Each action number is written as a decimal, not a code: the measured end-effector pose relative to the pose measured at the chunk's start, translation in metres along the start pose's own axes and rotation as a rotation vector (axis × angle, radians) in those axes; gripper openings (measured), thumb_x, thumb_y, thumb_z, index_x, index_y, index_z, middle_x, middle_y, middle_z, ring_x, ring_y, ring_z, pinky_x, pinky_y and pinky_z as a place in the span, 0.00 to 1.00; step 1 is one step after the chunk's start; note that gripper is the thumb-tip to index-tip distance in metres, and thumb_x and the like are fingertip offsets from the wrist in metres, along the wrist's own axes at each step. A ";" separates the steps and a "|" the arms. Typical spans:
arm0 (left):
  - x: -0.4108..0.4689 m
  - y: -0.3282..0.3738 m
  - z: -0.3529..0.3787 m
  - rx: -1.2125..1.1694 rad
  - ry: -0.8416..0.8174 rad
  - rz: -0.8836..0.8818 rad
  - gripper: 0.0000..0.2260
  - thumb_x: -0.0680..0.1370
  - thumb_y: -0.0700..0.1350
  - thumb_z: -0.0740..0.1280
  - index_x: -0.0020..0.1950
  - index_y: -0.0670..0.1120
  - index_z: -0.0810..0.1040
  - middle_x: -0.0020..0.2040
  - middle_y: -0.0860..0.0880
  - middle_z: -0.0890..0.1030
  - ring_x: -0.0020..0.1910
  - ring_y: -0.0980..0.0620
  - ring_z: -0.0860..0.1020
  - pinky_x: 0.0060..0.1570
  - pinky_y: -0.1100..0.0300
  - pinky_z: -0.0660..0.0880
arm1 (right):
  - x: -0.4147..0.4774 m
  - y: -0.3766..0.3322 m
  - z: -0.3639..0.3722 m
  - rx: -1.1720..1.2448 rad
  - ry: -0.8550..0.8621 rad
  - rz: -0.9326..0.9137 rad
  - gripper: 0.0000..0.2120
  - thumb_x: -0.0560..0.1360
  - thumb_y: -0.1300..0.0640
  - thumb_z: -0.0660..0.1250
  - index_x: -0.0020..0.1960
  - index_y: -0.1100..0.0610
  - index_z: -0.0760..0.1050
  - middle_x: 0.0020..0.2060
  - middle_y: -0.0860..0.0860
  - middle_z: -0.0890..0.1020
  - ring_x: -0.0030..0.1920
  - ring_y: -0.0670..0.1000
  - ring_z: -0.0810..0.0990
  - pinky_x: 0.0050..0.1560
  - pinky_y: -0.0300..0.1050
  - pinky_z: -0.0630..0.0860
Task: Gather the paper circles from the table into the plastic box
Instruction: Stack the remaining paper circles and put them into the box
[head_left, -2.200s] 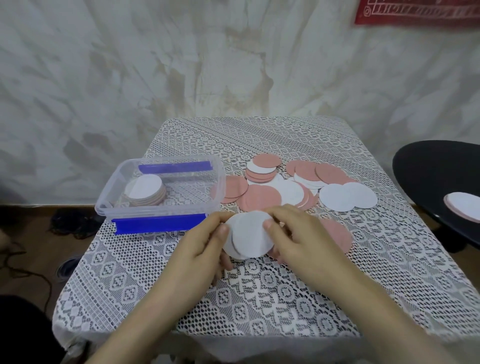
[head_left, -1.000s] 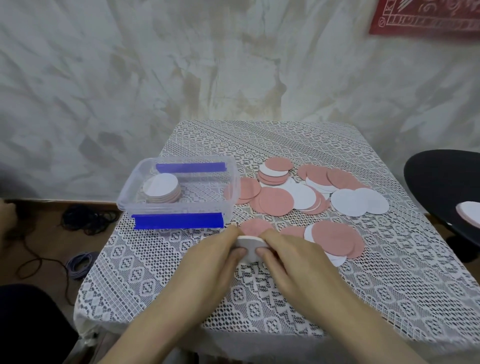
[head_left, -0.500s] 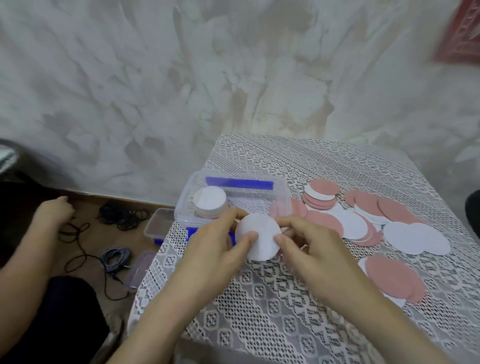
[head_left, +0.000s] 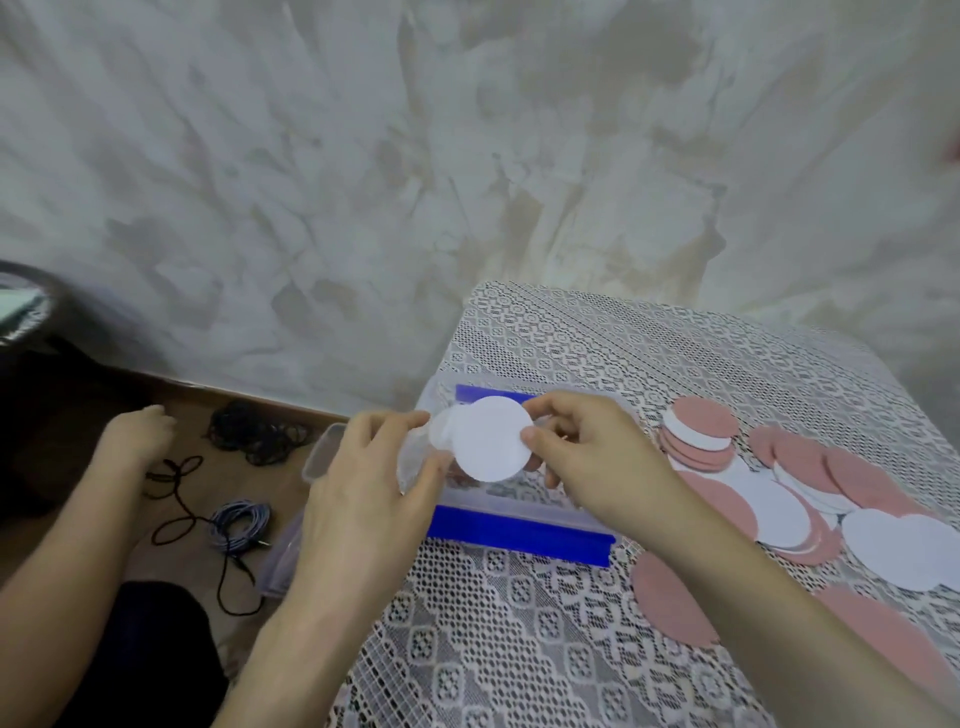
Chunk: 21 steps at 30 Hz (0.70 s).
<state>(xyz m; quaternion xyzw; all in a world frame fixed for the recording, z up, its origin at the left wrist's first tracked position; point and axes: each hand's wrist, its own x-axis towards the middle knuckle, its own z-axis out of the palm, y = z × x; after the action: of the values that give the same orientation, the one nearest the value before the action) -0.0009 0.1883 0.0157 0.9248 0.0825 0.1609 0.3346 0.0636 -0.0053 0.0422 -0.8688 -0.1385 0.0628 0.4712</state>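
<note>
Holding a stack of circles over the box

Holding is the word for both of my hands at this moment. My left hand (head_left: 363, 499) and my right hand (head_left: 597, 462) share a small stack of white paper circles (head_left: 491, 446), raised above the clear plastic box (head_left: 514, 530) with blue latches. The right thumb and forefinger pinch the stack's right edge, the other fingers curled loosely behind it. The left hand has its fingers bent around the stack's left edge, thumb toward the lower rim; I cannot tell exactly how tightly it grips, since the stack hides the fingertips. A second circle peeks out to the left behind the front one.

The box sits at the near left corner of the table (head_left: 519, 649), which is covered with a white lace cloth. What lies inside the box is hidden behind the hands and the stack.

To the right, loose pink and white circles (head_left: 779, 512) lie overlapping on the cloth, with a small pile (head_left: 698, 434) just beyond the box and one pink circle (head_left: 670, 600) near my right forearm.

Off the table to the left, another person's hand (head_left: 135, 436) is lowered toward the floor, near coiled cables (head_left: 241, 522).
</note>
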 end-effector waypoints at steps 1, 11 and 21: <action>0.002 -0.002 0.001 0.004 -0.018 0.000 0.21 0.79 0.62 0.61 0.71 0.59 0.71 0.62 0.60 0.70 0.53 0.56 0.77 0.47 0.52 0.79 | 0.007 0.000 0.003 -0.014 -0.010 0.006 0.06 0.81 0.58 0.65 0.54 0.49 0.78 0.33 0.46 0.83 0.31 0.44 0.79 0.33 0.42 0.71; 0.003 -0.008 0.002 -0.066 -0.040 0.007 0.26 0.78 0.62 0.60 0.76 0.62 0.66 0.58 0.65 0.68 0.43 0.59 0.77 0.46 0.50 0.79 | 0.032 0.003 0.025 -0.447 -0.124 -0.020 0.04 0.82 0.51 0.60 0.54 0.44 0.72 0.35 0.46 0.80 0.37 0.50 0.79 0.36 0.46 0.72; 0.005 -0.013 0.006 -0.087 -0.021 0.043 0.25 0.78 0.59 0.62 0.76 0.60 0.67 0.59 0.63 0.69 0.53 0.60 0.75 0.45 0.57 0.77 | 0.039 -0.002 0.029 -0.693 -0.216 -0.062 0.23 0.71 0.35 0.70 0.57 0.43 0.65 0.43 0.45 0.81 0.48 0.53 0.78 0.45 0.51 0.75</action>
<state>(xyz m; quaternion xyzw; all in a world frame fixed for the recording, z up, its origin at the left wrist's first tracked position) 0.0056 0.1965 0.0044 0.9127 0.0522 0.1616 0.3717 0.0937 0.0311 0.0287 -0.9606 -0.2269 0.0892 0.1332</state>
